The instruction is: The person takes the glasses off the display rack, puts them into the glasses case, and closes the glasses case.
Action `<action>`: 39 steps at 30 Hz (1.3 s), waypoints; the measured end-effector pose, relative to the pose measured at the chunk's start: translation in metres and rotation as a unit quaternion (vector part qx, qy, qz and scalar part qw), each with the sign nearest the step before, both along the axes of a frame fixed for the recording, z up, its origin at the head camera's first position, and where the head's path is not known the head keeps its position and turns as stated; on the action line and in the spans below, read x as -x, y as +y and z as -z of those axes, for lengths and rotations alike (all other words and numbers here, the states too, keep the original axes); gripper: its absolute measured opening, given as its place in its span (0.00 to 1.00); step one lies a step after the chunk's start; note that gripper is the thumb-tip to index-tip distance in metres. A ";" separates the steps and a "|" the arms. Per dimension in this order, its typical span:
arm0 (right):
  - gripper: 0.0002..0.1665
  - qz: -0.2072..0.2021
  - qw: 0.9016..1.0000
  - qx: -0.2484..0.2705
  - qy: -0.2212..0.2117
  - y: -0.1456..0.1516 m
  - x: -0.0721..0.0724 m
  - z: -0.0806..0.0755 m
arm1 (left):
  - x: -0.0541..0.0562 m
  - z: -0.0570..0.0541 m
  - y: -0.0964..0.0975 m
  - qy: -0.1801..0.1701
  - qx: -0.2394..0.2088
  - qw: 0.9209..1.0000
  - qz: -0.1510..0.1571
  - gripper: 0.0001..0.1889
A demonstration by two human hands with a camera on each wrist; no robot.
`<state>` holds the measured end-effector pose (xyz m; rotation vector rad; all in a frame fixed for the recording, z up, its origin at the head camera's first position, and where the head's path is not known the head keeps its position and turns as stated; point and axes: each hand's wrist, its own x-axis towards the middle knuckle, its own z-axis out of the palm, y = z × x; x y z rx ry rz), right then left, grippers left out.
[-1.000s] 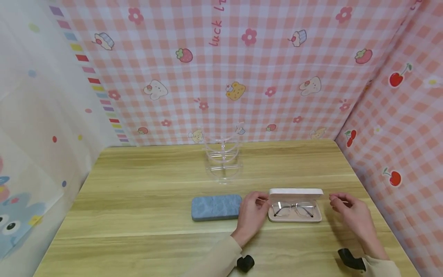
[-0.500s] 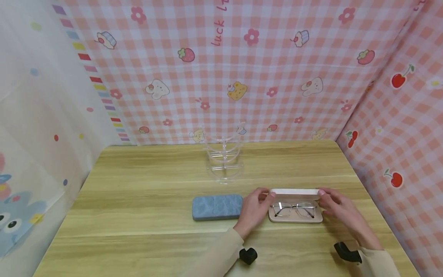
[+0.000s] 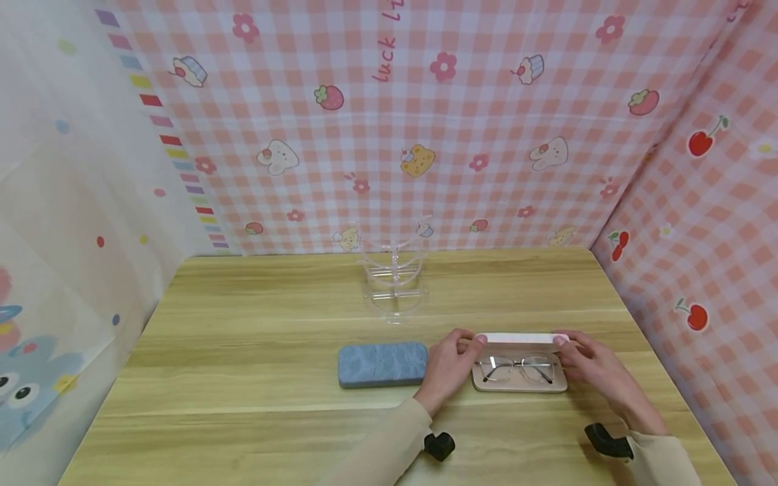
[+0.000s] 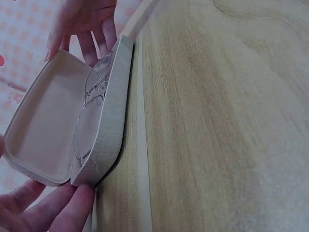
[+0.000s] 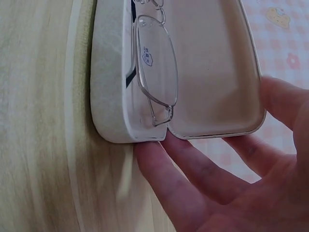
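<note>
A cream glasses case stands open on the table, its raised lid tilted up at the back. Inside lie wire-rimmed eyeglasses with folded dark-tipped temples. My left hand holds the lid's left end, thumb on the edge and other fingers against the case end. At the opposite end, my right hand grips the lid the same way; in the right wrist view its thumb presses the lid's rim while fingertips touch the case end. Just left of my left hand lies a closed blue glasses case.
A clear plastic tiered rack stands at the back middle of the wooden table. Pink checked cloth hangs behind and to the right, and pale printed cloth hangs at the left.
My right hand has moved left from beside the cream case onto its lid. My left hand's thumb has moved up to the lid's edge. The lid is still raised.
</note>
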<state>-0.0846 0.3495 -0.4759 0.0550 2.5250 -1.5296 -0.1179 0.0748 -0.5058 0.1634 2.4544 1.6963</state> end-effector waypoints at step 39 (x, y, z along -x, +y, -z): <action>0.25 -0.110 0.992 0.062 0.014 0.022 0.004 0.003 | -0.009 0.002 -0.003 -0.013 -0.081 0.997 0.014 0.16</action>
